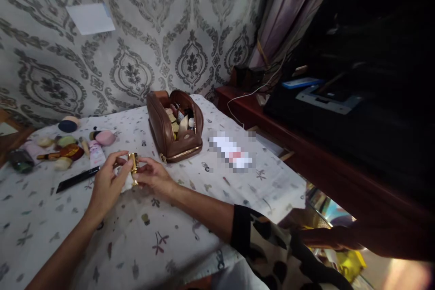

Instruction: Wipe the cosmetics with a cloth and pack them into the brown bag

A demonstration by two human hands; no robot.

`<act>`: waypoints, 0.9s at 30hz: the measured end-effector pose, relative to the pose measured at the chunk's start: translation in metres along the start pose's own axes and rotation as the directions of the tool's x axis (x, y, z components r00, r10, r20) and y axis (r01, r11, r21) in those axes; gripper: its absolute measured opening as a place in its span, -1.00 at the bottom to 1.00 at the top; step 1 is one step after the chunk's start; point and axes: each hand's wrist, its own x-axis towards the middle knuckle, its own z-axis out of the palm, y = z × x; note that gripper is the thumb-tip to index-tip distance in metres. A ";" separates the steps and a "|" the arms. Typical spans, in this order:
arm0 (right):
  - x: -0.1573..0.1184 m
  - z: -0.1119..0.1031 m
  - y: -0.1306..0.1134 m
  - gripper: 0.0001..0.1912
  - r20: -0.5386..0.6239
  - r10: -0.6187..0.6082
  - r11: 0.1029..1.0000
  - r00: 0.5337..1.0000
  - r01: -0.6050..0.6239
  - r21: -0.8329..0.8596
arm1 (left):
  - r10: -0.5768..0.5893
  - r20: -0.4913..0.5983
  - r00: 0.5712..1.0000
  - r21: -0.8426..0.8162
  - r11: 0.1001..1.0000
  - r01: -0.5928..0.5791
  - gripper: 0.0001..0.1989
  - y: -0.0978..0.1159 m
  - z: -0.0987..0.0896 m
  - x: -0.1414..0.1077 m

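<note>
A small shiny gold item (133, 163) is held between both hands, above the patterned white cloth. My left hand (109, 180) grips its left side with thumb and fingers, and a whitish part shows beside the palm. From the right, my right hand (155, 177) pinches the same gold item with its fingertips. Behind the hands stands a brown bag (175, 129), unzipped at the top, with several small items inside. A black flat item (77, 179) lies just left of my left hand.
Several cosmetics lie at the left, among them a pink sponge (105, 137), a pink-white tube (97, 154) and a dark green bottle (21, 161). A blurred white item (231, 150) lies right of the bag. Beyond the cloth's right edge is a dark red wooden stand (288, 145).
</note>
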 end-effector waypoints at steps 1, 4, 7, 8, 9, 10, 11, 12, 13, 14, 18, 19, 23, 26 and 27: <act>0.001 0.000 -0.001 -0.25 -0.018 0.009 0.999 1.000 -0.008 0.038 | 0.014 -0.070 0.997 -0.015 1.000 -0.015 -0.57 0.001 0.001 -0.003; 0.002 -0.001 -0.002 -0.32 -0.044 0.028 0.993 0.999 -0.023 0.120 | 0.122 -0.256 0.959 -0.057 0.988 -0.141 -0.69 -0.002 0.007 -0.010; 0.002 -0.002 -0.001 -0.46 -0.011 0.007 0.994 1.000 -0.006 0.109 | 0.336 -0.187 0.923 0.016 0.941 -0.339 -0.73 -0.010 0.017 -0.016; 0.001 -0.003 0.000 -0.52 0.005 -0.009 0.996 1.000 0.009 0.091 | 0.407 -0.130 0.904 0.061 0.913 -0.403 -0.72 -0.013 0.020 -0.018; 0.001 -0.004 0.000 -0.57 0.021 -0.023 0.997 1.000 0.022 0.072 | 0.462 -0.075 0.884 0.104 0.885 -0.453 -0.71 -0.015 0.023 -0.019; 0.000 -0.005 0.001 -0.61 0.035 -0.033 0.998 0.999 0.031 0.055 | 0.493 -0.033 0.869 0.137 0.864 -0.485 -0.70 -0.018 0.026 -0.020; 0.000 -0.005 0.001 -0.64 0.048 -0.037 0.998 0.998 0.035 0.042 | 0.507 -0.009 0.862 0.159 0.852 -0.499 -0.69 -0.020 0.027 -0.020; -0.001 -0.005 0.001 -0.64 0.063 -0.033 0.999 0.997 0.031 0.033 | 0.507 0.000 0.862 0.169 0.849 -0.500 -0.69 -0.021 0.028 -0.021; -0.001 -0.006 0.001 -0.63 0.080 -0.023 1.000 0.997 0.021 0.023 | 0.502 0.000 0.865 0.171 0.852 -0.494 -0.70 -0.023 0.029 -0.021; -0.002 -0.006 0.001 -0.60 0.100 -0.012 1.000 0.995 0.011 0.009 | 0.493 -0.007 0.870 0.170 0.858 -0.485 -0.70 -0.024 0.029 -0.021; -0.005 -0.004 -0.001 -0.54 0.183 0.021 0.997 0.983 -0.006 -0.082 | 0.464 -0.060 0.884 0.151 0.879 -0.451 -0.71 -0.029 0.028 -0.020; -0.006 -0.004 -0.002 -0.54 0.204 0.024 0.995 0.979 -0.003 -0.103 | 0.455 -0.077 0.887 0.142 0.886 -0.442 -0.72 -0.030 0.027 -0.020; -0.010 -0.004 -0.001 -0.56 0.277 0.021 0.978 0.961 0.037 -0.204 | 0.406 -0.112 0.907 0.096 0.913 -0.397 -0.72 -0.030 0.024 -0.016; -0.011 -0.005 0.002 -0.60 0.297 0.024 0.958 0.955 0.063 -0.281 | 0.338 -0.132 0.932 0.046 0.941 -0.335 -0.72 -0.029 0.020 -0.015; -0.010 -0.005 0.004 -0.60 0.290 0.029 0.952 0.956 0.062 -0.299 | 0.299 -0.141 0.944 0.022 0.954 -0.299 -0.73 -0.029 0.018 -0.014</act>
